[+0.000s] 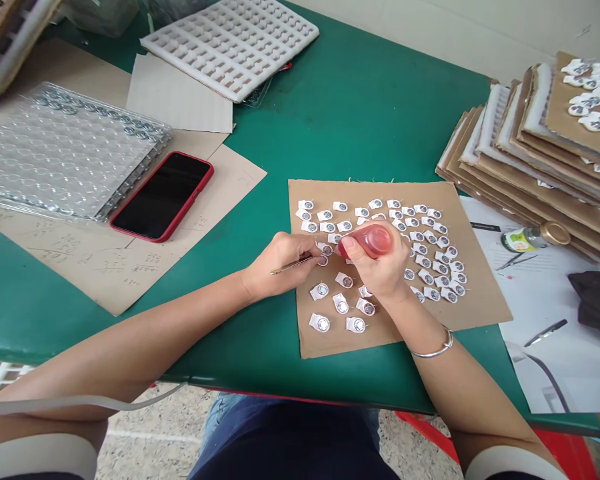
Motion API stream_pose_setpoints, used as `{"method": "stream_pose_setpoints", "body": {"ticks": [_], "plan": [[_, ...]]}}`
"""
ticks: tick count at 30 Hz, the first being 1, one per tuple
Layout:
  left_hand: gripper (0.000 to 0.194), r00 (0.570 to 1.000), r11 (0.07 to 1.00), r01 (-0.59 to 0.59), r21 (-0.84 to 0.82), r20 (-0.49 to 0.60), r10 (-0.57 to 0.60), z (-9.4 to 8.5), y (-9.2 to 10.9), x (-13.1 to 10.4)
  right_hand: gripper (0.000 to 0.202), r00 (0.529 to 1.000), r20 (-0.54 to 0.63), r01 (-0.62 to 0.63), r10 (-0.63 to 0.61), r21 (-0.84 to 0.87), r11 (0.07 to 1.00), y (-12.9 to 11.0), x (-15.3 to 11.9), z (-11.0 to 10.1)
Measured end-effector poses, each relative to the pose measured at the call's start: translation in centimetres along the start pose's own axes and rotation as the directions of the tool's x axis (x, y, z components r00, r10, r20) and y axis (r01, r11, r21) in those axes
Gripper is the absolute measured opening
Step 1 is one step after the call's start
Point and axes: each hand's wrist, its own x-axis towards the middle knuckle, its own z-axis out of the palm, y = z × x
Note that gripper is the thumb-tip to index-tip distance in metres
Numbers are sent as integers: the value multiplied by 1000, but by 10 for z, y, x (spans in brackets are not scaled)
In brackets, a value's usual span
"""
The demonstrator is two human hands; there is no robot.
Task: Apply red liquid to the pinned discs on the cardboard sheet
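My left hand (pixel 283 263) is closed around slim metal tweezers (pixel 291 265), its fingertips at small round parts on white tabs near the left side of a brown cardboard sheet (pixel 330 347). A red squeeze bottle (pixel 376 239) is wrapped in my right hand (pixel 384 270), tilted with its nozzle end down toward the same spot. The nozzle tip is hard to make out. Many small round parts (pixel 341 304) with white tabs and thin wires lie across the sheet, partly covered by my right hand.
A red-cased phone (pixel 163 197) and a clear plastic tray (pixel 70 153) lie left. A white foam tray (pixel 235 43) sits at the back. Stacked cardboard sheets (pixel 525 160) stand right, beside a small glass jar (pixel 535 235) and a pen (pixel 546 333) on paper. A grey cable (pixel 80 403) crosses my left arm.
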Motion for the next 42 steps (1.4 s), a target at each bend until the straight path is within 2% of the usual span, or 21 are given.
{"method": "stream_pose_setpoints", "body": {"ticks": [5,18,26,42], "plan": [[6,997,997,67,-50,-32,-68,0,-2,2,26,1000,6,-9,9,17,1000,-1,0,0],[8,994,994,105,-32,-21,-106,-1,-6,3,26,1000,-12,-23,23,14,1000,0,-1,0],[6,989,986,144,-82,-34,-147,-1,-4,3,24,1000,-25,3,-3,26,1000,0,-1,1],[3,972,966,233,-113,10,-233,-4,-1,6,21,1000,-24,6,-4,62,998,-2,-3,3]]}}
